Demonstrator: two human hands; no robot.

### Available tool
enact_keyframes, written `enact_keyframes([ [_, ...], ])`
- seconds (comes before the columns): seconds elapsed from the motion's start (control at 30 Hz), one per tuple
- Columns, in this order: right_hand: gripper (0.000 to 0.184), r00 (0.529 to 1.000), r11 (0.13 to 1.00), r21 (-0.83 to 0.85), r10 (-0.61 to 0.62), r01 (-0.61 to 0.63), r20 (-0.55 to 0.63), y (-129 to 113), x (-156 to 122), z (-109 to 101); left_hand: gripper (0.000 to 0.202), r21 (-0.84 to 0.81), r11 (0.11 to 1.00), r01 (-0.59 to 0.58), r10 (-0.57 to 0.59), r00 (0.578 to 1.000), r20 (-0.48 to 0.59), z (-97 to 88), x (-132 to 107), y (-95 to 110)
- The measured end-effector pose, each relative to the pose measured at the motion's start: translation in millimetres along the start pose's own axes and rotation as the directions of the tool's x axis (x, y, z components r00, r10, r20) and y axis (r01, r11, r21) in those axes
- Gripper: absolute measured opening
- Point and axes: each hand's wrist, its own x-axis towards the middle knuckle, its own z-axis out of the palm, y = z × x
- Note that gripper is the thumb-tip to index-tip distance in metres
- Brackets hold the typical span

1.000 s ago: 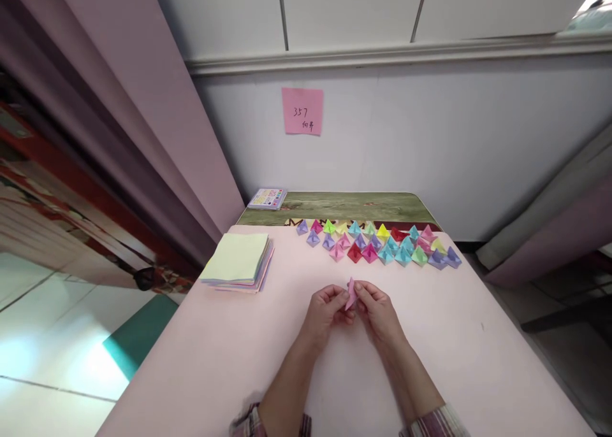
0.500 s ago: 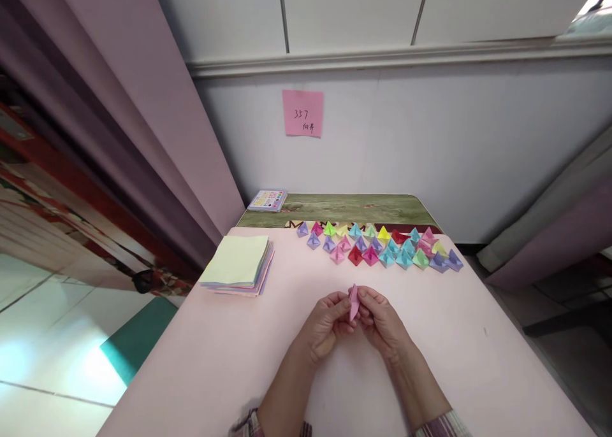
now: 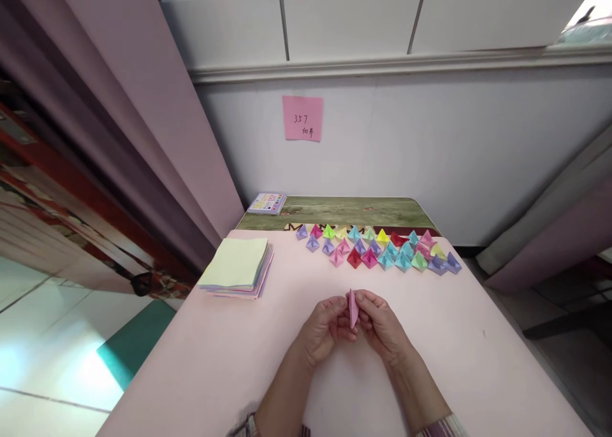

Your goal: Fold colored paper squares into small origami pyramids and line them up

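Observation:
A small piece of folded pink paper [image 3: 353, 309] stands on edge between my hands, just above the table. On its left side my left hand [image 3: 325, 329] is closed, with the fingers at and behind the paper and the thumb near its upper edge. My right hand [image 3: 382, 325] pinches it from the right, thumb in front and fingers behind. The paper's far side is hidden by the fingers. Beyond my hands, several folded paper boats in many colours, among them a red boat [image 3: 354, 258] and a magenta boat [image 3: 370, 258], stand in rows.
At the left lies a stack of square coloured paper [image 3: 234, 263], pale yellow on top. The pink tabletop [image 3: 201, 373] meets a green wood-patterned surface [image 3: 344, 209] at the back, where a small printed pad [image 3: 266, 203] rests. A pink note [image 3: 303, 118] is stuck to the wall.
The pink paper has turned slightly and looks narrower and more upright. My left thumb has shifted back from its face. The view has tilted up a little.

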Motion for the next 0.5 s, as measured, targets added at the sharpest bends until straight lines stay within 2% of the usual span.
enact_keyframes([
  [0.27,0.028,1.000,1.000,-0.019,0.001,-0.001,0.022,-0.3,-0.1,1.6,0.034,0.058,0.998,-0.019,0.020,1.000,-0.020,2.6,-1.0,2.2],
  [0.4,0.030,0.999,0.998,-0.048,-0.037,0.039,0.039,2.0,1.8,-0.1,0.039,0.126,0.989,-0.079,0.088,0.994,-0.064,5.7,-0.1,0.8],
  [0.5,0.032,0.994,0.988,-0.120,-0.104,0.102,-0.013,4.4,3.8,-2.4,0.040,0.221,0.968,-0.116,0.148,0.980,-0.134,7.9,1.7,0.0],
])
